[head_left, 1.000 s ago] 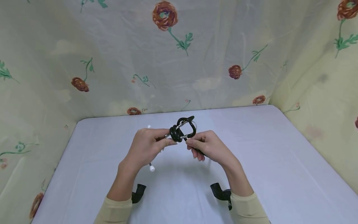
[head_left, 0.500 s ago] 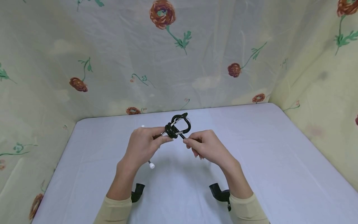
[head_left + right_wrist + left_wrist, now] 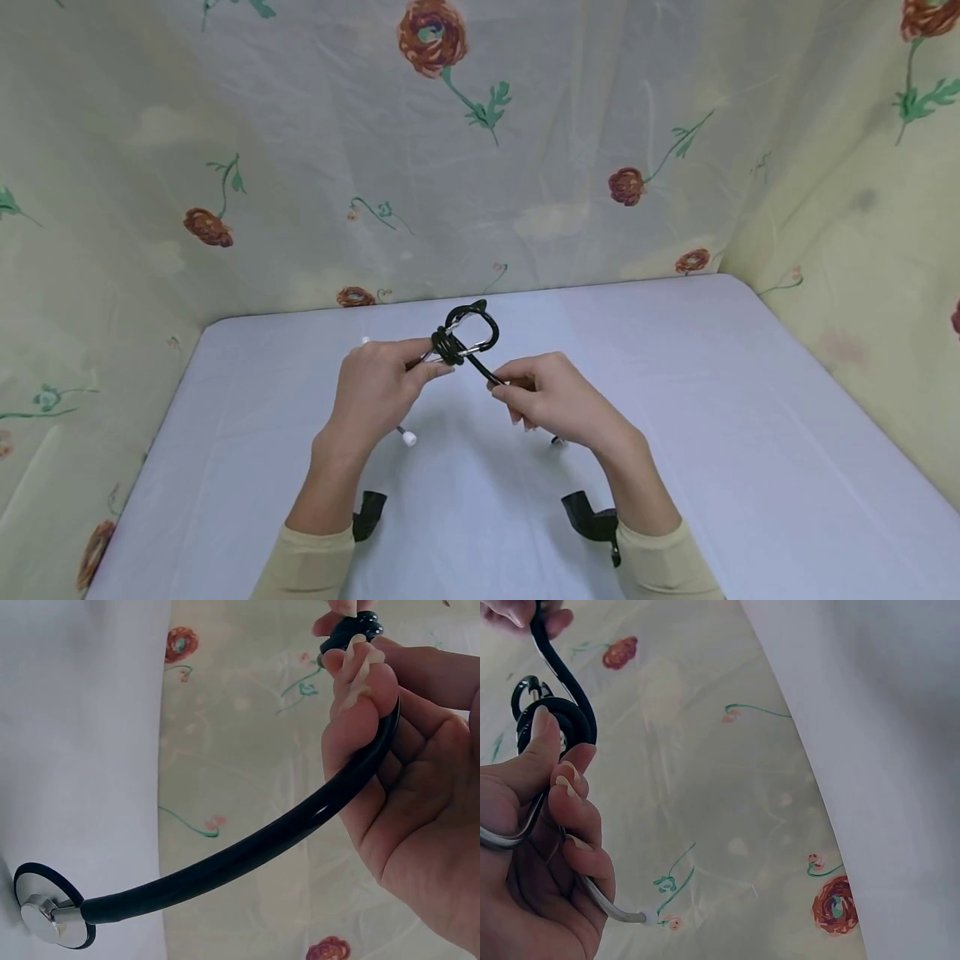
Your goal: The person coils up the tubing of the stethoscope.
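Observation:
Both hands hold a stethoscope (image 3: 447, 345) above the table. Its black tubing is wound into a tight coil round the metal ear tubes, with a rounded loop standing beyond it. My left hand (image 3: 378, 383) pinches the coil between thumb and fingers; one ear tube runs past its fingers to a white ear tip (image 3: 651, 918). My right hand (image 3: 543, 396) grips the tubing's free length a short way from the coil. From under the right fingers, the tubing (image 3: 247, 855) curves down to the round metal chest piece (image 3: 46, 907), which hangs at the end.
A white-covered table (image 3: 480, 517) lies beneath the hands. Flower-printed curtain cloth (image 3: 555, 167) rises behind it and at both sides. Black curved pieces (image 3: 592, 518) sit at both forearms by the sleeves.
The left hand and the coil have moved left, away from the right hand. A longer stretch of tubing now shows between the hands, and the chest piece peeks out below the right hand.

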A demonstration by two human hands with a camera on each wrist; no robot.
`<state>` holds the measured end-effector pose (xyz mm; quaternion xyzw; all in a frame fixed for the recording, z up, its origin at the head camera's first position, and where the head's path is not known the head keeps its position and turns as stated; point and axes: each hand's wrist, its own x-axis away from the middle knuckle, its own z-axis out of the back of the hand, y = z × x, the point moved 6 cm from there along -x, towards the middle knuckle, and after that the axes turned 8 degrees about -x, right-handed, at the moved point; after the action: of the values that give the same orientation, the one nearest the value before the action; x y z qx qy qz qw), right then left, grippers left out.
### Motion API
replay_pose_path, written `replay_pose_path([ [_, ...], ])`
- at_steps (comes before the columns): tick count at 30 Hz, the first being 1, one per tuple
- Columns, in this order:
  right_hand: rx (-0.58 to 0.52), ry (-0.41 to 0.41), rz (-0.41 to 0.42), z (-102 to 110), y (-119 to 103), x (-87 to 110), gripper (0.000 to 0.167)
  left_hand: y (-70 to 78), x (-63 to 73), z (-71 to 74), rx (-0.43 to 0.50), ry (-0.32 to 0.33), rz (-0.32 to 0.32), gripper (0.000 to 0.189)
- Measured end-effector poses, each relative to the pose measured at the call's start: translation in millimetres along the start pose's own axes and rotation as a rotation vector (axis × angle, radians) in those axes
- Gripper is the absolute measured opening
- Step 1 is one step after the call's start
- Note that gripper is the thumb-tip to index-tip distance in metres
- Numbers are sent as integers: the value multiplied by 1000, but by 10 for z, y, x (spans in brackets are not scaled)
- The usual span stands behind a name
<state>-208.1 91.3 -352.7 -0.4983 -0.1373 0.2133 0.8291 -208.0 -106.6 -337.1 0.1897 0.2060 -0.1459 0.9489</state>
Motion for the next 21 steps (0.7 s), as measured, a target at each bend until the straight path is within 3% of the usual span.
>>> replay_pose_path([
  [8,58,-53,2,-23,-3,23,20,8,-11,-48,-24,-26,29,18],
  [21,156,-56,-1,-9,-34,66,12,53,22,-160,-72,-92,23,15],
])
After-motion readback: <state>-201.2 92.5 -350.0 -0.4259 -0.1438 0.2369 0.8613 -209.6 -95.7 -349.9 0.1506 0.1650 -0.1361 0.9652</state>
